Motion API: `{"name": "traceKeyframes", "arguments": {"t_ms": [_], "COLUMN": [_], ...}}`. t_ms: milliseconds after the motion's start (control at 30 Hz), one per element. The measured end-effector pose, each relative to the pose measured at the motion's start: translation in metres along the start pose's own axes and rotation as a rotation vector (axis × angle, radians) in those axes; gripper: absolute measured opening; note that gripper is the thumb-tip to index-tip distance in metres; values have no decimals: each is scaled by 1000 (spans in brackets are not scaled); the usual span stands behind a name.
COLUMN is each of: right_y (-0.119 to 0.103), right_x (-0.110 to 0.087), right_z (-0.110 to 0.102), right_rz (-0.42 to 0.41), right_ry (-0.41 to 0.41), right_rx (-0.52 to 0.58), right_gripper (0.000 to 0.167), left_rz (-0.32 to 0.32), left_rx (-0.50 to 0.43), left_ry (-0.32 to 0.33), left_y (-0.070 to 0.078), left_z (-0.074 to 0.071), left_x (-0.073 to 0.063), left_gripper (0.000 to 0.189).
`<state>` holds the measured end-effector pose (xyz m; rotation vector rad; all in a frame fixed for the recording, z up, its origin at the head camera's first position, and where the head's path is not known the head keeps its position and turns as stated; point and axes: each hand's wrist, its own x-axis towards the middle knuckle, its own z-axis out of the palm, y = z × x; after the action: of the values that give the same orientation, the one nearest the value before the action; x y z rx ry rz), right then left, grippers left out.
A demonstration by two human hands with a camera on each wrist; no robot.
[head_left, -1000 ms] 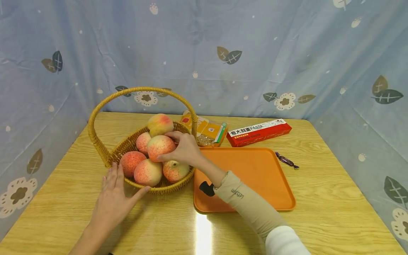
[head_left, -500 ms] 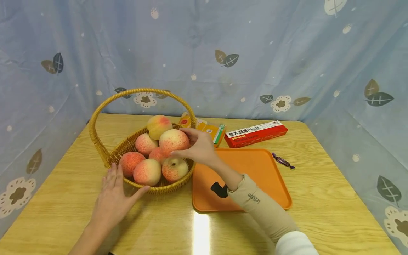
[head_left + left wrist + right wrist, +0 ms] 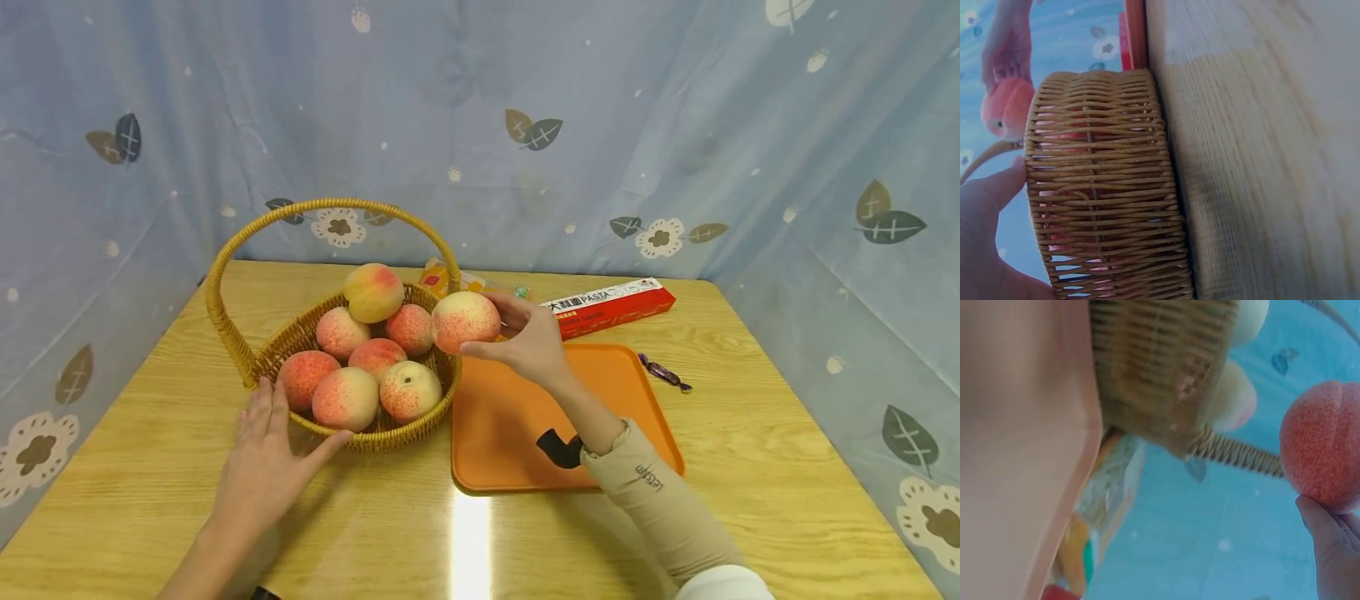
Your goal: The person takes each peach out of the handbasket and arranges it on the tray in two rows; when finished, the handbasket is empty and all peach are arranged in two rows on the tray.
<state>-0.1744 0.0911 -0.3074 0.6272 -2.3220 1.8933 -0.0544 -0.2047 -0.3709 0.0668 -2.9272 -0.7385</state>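
Observation:
My right hand [image 3: 534, 343] pinches a peach [image 3: 467, 322] between thumb and fingers, above the right rim of a wicker basket [image 3: 408, 435]. The right wrist view shows the reddish underside of this peach [image 3: 1324, 450], with fingertips pressed against it. Several more peaches [image 3: 347, 398] fill the basket, one yellow peach [image 3: 373, 293] sitting highest at the back. At the basket's front left, my left hand [image 3: 264, 457] rests on the rim, thumb spread away from the extended fingers. Seen from the left wrist, the woven side [image 3: 1107, 187] stands upright on the table.
Right of the basket lies an orange tray [image 3: 510, 454], overlapped by my right forearm. Behind it are a red pasta box [image 3: 618, 312] and a food packet [image 3: 433, 277], partly hidden. A purple wrapped candy [image 3: 663, 372] lies beyond the tray's right edge. The basket's tall handle [image 3: 330, 202] arches overhead.
My right hand has lifted the peach off the pile and carried it right, toward the tray, uncovering the peaches beneath. The left hand stays at the basket rim.

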Motion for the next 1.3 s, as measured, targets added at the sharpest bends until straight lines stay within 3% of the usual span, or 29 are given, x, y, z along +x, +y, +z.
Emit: {"name": "traceKeyframes", "arguments": {"t_ms": [267, 633, 933, 1300], "right_y": [12, 36, 48, 66], "right_x": [-1, 7, 17, 31], "right_z": [-21, -32, -24, -4], "right_rz": [59, 187, 269, 313], "right_ry": [68, 58, 20, -53], "right_rx": [-8, -95, -232, -513], "right_gripper": [63, 64, 65, 59], "left_rz": [-10, -4, -12, -21], "left_rx": [8, 20, 13, 10], "left_ry": [4, 7, -1, -33], "left_y": [1, 0, 2, 3], "left_z": [-3, -3, -4, -4], "left_x": [0, -1, 0, 3], "left_gripper": [113, 113, 113, 113]}}
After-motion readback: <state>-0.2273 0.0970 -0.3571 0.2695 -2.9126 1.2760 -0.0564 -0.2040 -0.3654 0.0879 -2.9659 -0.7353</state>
